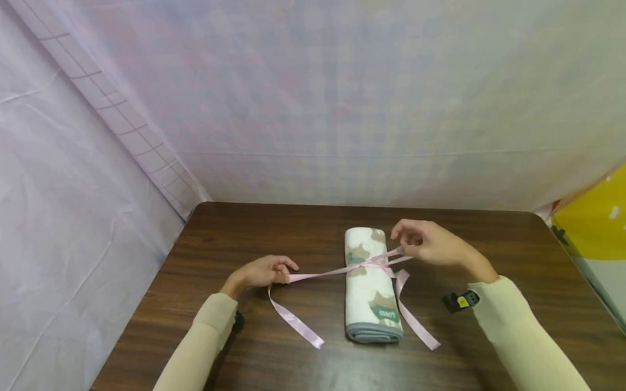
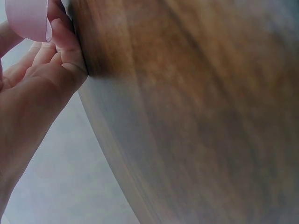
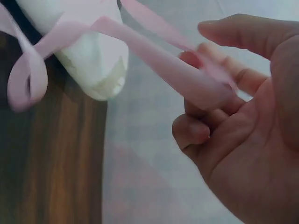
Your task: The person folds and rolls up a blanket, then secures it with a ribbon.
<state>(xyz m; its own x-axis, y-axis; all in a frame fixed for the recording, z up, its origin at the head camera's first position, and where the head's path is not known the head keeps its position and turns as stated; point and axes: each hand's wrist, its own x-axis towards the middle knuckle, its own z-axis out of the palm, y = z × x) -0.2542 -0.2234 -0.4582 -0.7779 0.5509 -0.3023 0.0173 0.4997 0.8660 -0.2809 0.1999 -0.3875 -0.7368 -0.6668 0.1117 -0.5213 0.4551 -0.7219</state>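
A rolled white towel (image 1: 364, 293) with tan and green patches and grey edging lies lengthwise on the table. Pink ribbon (image 1: 318, 273) wraps its middle and crosses on top. Left of the roll, my left hand (image 1: 264, 270) pinches one ribbon length, pulled fairly straight; its loose end trails onto the table. On the other side, my right hand (image 1: 432, 244) holds a ribbon loop (image 3: 159, 65) hooked over its curled fingers, with the thumb apart in the right wrist view. Another ribbon tail (image 1: 415, 323) hangs down right of the roll. The left wrist view shows ribbon (image 2: 29, 18) at my left fingers.
The brown wood-grain table (image 1: 235, 228) has rounded back corners. A pale checked cloth (image 1: 342, 136) hangs behind it, and white sheeting (image 1: 73, 217) stands along the left. Something yellow (image 1: 592, 228) is beyond the right edge.
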